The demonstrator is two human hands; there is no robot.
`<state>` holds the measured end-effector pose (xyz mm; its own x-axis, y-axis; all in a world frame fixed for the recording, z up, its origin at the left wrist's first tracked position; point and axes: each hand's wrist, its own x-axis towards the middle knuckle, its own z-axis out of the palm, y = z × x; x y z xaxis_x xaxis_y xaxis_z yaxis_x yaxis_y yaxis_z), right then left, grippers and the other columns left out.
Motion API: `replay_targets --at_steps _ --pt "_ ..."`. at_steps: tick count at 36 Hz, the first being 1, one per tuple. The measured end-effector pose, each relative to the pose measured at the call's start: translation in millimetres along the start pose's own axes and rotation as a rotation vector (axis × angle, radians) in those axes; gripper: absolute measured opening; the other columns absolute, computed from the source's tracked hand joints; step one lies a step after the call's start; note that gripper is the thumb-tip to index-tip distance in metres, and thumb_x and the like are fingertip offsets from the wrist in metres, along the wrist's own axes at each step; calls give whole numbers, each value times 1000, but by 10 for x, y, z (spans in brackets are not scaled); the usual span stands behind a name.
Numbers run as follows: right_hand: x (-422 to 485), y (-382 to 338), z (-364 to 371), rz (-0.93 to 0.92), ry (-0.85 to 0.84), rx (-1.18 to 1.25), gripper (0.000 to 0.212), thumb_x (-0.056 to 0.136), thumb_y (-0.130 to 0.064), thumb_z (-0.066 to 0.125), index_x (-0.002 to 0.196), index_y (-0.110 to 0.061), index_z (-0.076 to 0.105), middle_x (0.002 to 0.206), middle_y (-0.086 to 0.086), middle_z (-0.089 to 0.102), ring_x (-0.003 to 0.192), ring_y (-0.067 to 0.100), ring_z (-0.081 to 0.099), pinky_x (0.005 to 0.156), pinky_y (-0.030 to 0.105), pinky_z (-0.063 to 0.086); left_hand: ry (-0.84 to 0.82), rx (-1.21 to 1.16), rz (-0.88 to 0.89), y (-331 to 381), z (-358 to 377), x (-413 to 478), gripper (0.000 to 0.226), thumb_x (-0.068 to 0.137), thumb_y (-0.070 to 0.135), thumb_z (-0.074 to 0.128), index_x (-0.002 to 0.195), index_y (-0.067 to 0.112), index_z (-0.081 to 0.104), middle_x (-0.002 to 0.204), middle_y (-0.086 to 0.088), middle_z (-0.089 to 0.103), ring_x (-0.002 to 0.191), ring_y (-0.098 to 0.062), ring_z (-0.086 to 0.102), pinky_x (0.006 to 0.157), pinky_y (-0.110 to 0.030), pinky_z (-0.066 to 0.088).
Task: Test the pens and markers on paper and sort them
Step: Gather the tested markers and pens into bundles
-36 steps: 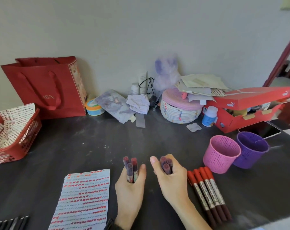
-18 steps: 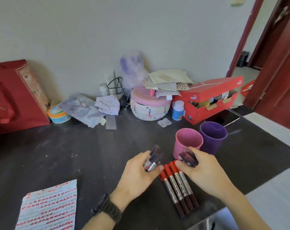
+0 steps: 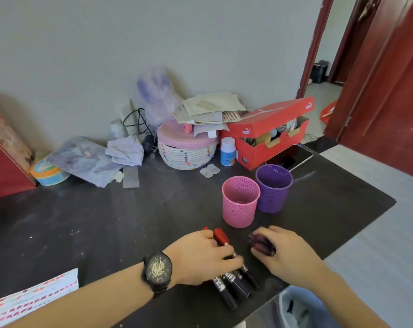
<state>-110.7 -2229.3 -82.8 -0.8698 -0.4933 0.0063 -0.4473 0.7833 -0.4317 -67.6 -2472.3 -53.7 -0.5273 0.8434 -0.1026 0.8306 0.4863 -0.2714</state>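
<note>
Head view, against 0.5 s back: left hand [image 3: 205, 256] has dropped from a raised hold onto the row of red-capped markers [image 3: 221, 236] lying on the dark table [image 3: 101, 221]; right hand [image 3: 289, 255] has shifted to 3 o'clock of that row and come low to the tabletop; paper sheet [image 3: 35, 295] now sits further out at 8 o'clock of the frame. Left fingers lie across the marker barrels; grasping or merely resting, cannot tell. Counted: 2 red caps showing at 12 o'clock of the left hand, at least 3 dark barrel ends at 5 o'clock; total hidden under the palm. Right fingers are curled round a bundle of dark purple markers [image 3: 262, 243]; at least 2, blurred. Cups: 2, a pink cup [image 3: 241, 204] at 1 o'clock of the left hand and a purple cup [image 3: 274, 190] touching it at its 2 o'clock. 1 wristwatch [image 3: 157, 272] on the left wrist. 1 red shoebox [image 3: 269, 131] and 1 phone [image 3: 295, 156] lie at 12 o'clock of the cups.
</note>
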Motion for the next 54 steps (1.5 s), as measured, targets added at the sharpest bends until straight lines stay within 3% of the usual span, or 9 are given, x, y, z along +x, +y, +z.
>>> replay_targets --at_steps 4,10,18,21,25,29,36,44,54 --pt "71 -31 -44 -109 -124 -91 35 83 -45 58 116 -48 49 98 -22 52 97 5 58 77 30 52 38 40 16 -20 30 -100 49 66 31 80 110 30 58 91 12 67 68 -10 65 73 -25 49" --pt "164 -203 -141 -375 -260 -223 79 82 -26 54 138 -72 22 114 -21 41 88 12 57 71 30 46 126 -220 -339 49 119 -358 27 79 43 63 105 38 65 96 17 67 79 -6 64 79 -25 45" --pt "300 -543 -81 -661 -328 -375 36 87 -33 65 120 -40 53 126 -10 33 83 19 55 61 32 32 645 -892 -1134 126 141 -808 24 67 56 75 82 39 66 72 22 67 65 5 61 61 -11 45" --pt "335 -647 3 -699 -321 -380 31 92 -33 62 121 -30 52 126 -6 39 94 19 55 67 36 43 956 -1382 -1447 114 161 -860 32 70 50 81 78 20 74 61 -4 68 49 -16 58 49 -27 48" --pt "341 -807 123 -509 -239 -154 23 92 -51 55 110 -40 44 101 -19 52 91 5 51 73 26 44 1112 -1471 -1645 119 279 -982 8 78 26 84 81 21 79 68 -6 71 60 -24 65 58 -40 52" --pt "459 -1076 183 -265 -107 347 14 99 -57 43 109 -48 44 95 -25 69 88 -3 66 76 14 45 1234 -1501 -1619 154 341 -1043 6 81 14 81 81 12 75 74 -10 75 56 -27 67 46 -32 49" --pt "644 -1615 405 -65 333 894 24 85 -53 65 103 -47 50 83 -16 66 74 5 66 63 17 49 1308 -1287 -1569 186 321 -958 21 82 10 81 96 23 71 92 2 77 82 -19 75 73 -40 61" --pt "630 -1605 777 -18 384 868 26 78 -42 80 91 -37 58 78 -12 68 73 9 65 63 15 48 1293 -1238 -1480 299 397 -936 34 69 35 80 101 38 66 88 7 75 78 -6 72 67 -12 52" --pt "656 -1556 904 14 298 828 16 82 -29 81 87 -36 67 83 -19 72 80 2 69 64 8 49 1192 -1147 -1504 279 424 -982 29 75 48 75 99 36 64 88 11 74 81 -7 71 75 -28 55"
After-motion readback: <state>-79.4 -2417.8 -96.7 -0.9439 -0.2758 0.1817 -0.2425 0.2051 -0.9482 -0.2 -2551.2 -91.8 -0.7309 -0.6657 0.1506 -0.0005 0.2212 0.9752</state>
